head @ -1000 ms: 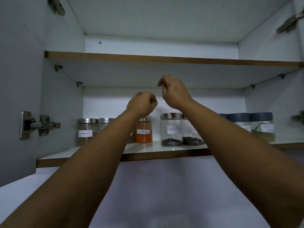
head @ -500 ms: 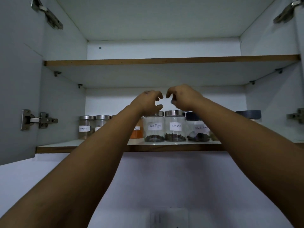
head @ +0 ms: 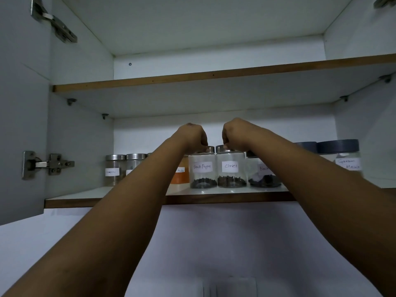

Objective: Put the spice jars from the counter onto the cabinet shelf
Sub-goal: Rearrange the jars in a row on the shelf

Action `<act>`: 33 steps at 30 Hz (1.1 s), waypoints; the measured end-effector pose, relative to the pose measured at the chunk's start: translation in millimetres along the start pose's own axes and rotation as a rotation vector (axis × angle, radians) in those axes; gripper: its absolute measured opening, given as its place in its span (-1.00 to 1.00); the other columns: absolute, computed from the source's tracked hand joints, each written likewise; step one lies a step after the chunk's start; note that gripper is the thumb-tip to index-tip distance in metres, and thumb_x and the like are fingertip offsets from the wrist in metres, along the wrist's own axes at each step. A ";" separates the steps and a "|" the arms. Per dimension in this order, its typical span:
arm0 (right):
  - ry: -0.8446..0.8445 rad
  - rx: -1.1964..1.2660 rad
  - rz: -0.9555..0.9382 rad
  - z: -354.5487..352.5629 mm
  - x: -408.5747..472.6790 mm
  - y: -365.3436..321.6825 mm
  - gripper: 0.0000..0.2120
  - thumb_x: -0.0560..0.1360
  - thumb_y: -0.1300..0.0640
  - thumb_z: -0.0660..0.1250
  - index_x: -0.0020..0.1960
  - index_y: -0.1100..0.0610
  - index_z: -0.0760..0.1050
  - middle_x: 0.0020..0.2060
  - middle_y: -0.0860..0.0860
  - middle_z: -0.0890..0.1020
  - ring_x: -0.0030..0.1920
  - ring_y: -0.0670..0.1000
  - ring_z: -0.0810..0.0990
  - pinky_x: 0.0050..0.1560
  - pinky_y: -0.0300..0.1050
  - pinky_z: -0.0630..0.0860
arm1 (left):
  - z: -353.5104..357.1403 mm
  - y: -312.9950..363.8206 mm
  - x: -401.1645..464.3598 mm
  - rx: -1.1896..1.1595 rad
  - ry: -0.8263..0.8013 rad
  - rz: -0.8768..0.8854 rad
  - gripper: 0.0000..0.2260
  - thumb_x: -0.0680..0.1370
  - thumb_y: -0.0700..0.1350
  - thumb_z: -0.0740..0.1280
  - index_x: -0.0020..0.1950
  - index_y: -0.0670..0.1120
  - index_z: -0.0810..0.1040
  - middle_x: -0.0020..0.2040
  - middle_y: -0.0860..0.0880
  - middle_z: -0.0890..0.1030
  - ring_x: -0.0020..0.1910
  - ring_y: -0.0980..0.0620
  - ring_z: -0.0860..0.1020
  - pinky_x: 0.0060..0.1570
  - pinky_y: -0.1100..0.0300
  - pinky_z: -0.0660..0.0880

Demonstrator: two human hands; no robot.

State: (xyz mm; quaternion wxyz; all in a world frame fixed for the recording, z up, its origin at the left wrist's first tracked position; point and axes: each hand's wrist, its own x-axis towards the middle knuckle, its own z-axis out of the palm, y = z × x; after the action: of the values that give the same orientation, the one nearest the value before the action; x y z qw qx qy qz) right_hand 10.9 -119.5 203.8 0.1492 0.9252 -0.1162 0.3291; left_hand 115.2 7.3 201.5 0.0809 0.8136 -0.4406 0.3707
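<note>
A: Hands?
B: Left hand [head: 191,137] fingers curled on the lid of the Black Pepper jar [head: 202,171]. Right hand [head: 235,133] fingers curled on the lid of the Cloves jar [head: 231,171].
A: Jars where?
B: Upright, touching, near the lower shelf [head: 107,200] front edge. Behind: orange jar [head: 181,174], steel-lidded jars [head: 114,169] left, dark-lidded jar [head: 342,157] right.

Seven spice jars [head: 202,171], two hands [head: 191,136].
</note>
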 end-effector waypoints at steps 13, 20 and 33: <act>-0.148 -0.188 0.157 40.1 47.6 -21.0 -0.77 0.53 0.34 0.25 0.17 0.24 0.54 0.11 0.14 0.58 -0.10 0.06 0.47 -0.10 -0.14 0.43 | 46.5 -30.6 42.3 -0.010 -0.014 0.017 -0.78 0.53 -0.02 0.39 0.10 -0.10 0.68 0.06 -0.05 0.68 0.06 -0.02 0.58 0.06 0.14 0.48; -0.172 -0.179 0.179 65.4 68.4 -21.9 -0.75 0.53 0.33 0.23 0.18 0.23 0.53 0.15 0.13 0.55 -0.03 0.09 0.51 -0.12 -0.15 0.41 | 74.2 -52.2 55.6 -0.092 0.022 0.015 -0.74 0.51 0.05 0.42 0.10 -0.08 0.68 0.04 -0.02 0.68 0.04 0.01 0.59 0.00 0.18 0.45; -0.226 -0.276 0.117 75.9 82.8 -17.6 -0.69 0.59 0.30 0.17 0.31 0.23 0.45 0.23 0.11 0.53 0.05 0.05 0.50 -0.04 -0.14 0.43 | 92.2 -63.2 57.2 -0.102 0.000 0.007 -0.77 0.57 -0.16 0.32 0.21 -0.06 0.64 0.17 -0.08 0.64 0.16 -0.06 0.55 0.20 0.06 0.51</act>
State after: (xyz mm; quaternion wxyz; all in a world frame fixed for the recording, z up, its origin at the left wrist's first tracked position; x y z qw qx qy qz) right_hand 122.6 -139.6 197.5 0.2411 0.9186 -0.2300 0.2124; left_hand 232.6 -34.6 186.7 0.1210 0.8068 -0.4619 0.3479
